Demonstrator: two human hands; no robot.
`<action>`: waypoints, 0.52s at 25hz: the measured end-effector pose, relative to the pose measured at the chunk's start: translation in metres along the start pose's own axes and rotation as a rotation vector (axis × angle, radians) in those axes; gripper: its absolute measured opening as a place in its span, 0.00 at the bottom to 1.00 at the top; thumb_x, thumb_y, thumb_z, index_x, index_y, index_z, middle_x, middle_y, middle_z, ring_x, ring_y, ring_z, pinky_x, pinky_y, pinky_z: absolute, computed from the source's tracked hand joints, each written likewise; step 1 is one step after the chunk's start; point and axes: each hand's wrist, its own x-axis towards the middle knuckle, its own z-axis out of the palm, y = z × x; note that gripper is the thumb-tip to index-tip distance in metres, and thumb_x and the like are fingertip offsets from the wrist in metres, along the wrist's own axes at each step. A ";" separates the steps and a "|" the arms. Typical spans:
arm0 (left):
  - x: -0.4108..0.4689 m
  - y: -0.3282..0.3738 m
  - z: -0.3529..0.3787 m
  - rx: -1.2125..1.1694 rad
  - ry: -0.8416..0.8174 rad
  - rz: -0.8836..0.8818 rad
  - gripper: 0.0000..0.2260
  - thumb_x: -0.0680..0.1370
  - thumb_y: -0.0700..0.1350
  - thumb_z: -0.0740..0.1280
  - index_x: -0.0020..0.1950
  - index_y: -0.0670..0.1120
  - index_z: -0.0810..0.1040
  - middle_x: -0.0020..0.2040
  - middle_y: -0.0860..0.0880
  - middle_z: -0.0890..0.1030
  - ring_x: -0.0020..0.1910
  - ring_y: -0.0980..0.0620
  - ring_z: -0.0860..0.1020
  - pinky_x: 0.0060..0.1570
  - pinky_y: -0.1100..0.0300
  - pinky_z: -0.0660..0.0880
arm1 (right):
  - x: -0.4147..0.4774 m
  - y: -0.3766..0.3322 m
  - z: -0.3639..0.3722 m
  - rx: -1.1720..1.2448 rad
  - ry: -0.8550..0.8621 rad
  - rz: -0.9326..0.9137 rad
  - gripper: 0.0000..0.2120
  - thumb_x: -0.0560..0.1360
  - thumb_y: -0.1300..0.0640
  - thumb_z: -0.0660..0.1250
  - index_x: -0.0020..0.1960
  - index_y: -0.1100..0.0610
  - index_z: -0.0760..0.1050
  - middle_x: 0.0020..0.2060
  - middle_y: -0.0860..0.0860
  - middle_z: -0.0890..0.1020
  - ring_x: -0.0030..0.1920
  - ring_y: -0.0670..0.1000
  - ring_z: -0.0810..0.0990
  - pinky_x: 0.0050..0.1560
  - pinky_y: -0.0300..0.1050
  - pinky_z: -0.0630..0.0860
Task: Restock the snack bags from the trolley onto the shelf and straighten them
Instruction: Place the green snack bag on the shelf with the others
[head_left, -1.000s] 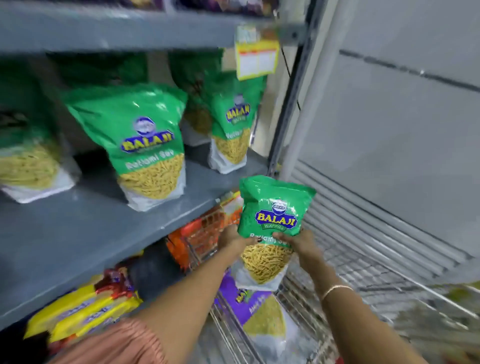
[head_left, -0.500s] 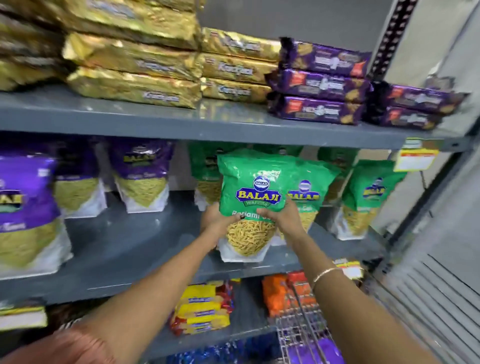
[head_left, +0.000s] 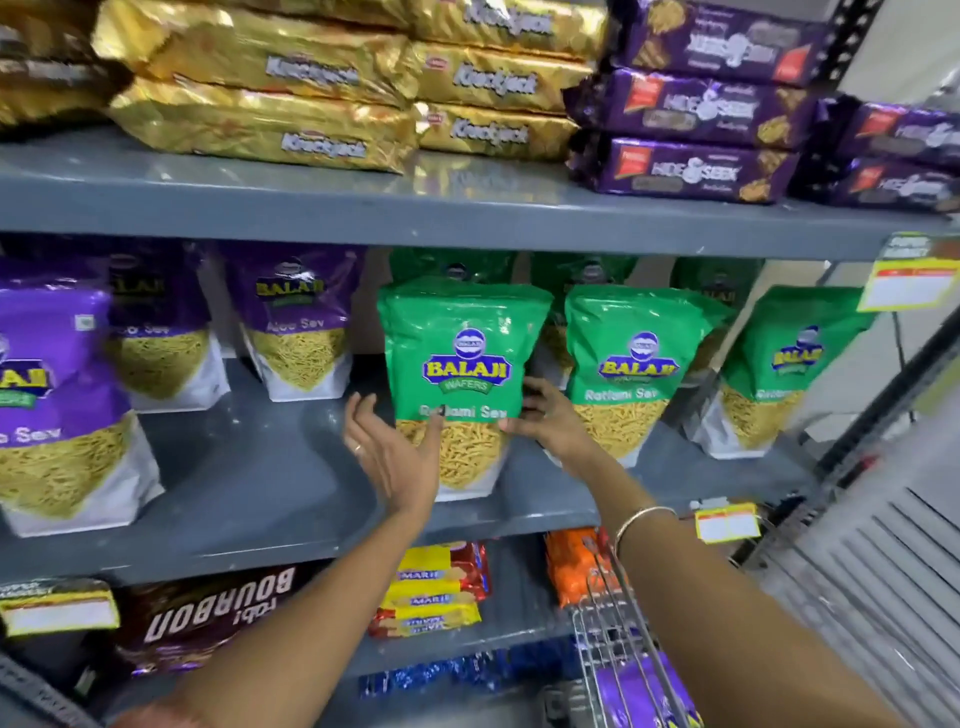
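While glossy green pouch (head_left: 464, 384) stands on shelf (head_left: 270, 483), L hand (head_left: 389, 452) spread, R hand (head_left: 550, 421) pinching edge.

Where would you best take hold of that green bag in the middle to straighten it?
Probably by its two side edges at mid-height, coming from the front. The green bag stands upright on the shelf, face forward, and its flat sides are free. The right hand already touches the right edge; the left hand is open at the lower left. The crimped top looks too floppy to steer with.
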 end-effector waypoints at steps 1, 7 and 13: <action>-0.020 0.004 0.004 0.019 0.050 0.121 0.30 0.69 0.51 0.67 0.65 0.37 0.64 0.67 0.38 0.67 0.66 0.44 0.63 0.65 0.50 0.60 | -0.009 0.004 -0.013 -0.039 -0.019 0.038 0.28 0.68 0.70 0.70 0.65 0.64 0.65 0.49 0.57 0.76 0.45 0.50 0.77 0.38 0.31 0.76; -0.167 0.022 0.113 -0.133 -0.605 0.093 0.12 0.73 0.38 0.64 0.54 0.36 0.70 0.51 0.39 0.74 0.53 0.40 0.74 0.55 0.49 0.70 | -0.082 0.102 -0.144 -0.169 0.125 0.296 0.05 0.72 0.70 0.64 0.45 0.62 0.74 0.28 0.50 0.77 0.22 0.36 0.74 0.24 0.28 0.68; -0.329 -0.078 0.240 0.159 -0.981 -0.847 0.20 0.70 0.41 0.66 0.60 0.34 0.74 0.61 0.32 0.77 0.59 0.37 0.76 0.55 0.46 0.78 | -0.181 0.304 -0.219 -0.240 0.268 0.802 0.07 0.70 0.65 0.69 0.43 0.70 0.77 0.29 0.51 0.77 0.33 0.43 0.75 0.36 0.43 0.74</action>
